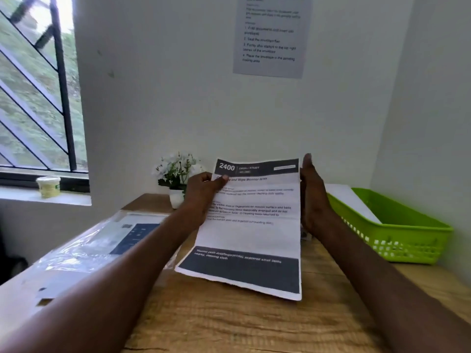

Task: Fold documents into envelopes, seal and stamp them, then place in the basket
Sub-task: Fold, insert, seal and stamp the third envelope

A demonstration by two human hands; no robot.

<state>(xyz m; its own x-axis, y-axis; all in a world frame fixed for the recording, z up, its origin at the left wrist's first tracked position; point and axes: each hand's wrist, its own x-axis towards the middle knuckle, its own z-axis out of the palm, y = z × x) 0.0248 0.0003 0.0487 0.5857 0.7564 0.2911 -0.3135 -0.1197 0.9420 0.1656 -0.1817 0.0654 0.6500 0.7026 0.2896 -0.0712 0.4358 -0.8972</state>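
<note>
Document: printed sheet [251,225] held upright at frame centre above the desk [229,322], creased but open.
Left hand [204,192]: pinches its left edge.
Right hand [312,192]: flat against right edge.
Basket [397,233]: right, holds white envelopes.
Left: folding, sealing, stamping.

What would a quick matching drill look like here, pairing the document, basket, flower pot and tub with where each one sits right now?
Things:
1. document
2. green basket
3. flower pot
4. small tub

Places:
A. on the window sill
B. at the table's right edge by the wall
C. held above the table between the left hand and right hand
D. at the back of the table against the wall

Pairs: 1-C, 2-B, 3-D, 4-A
</note>
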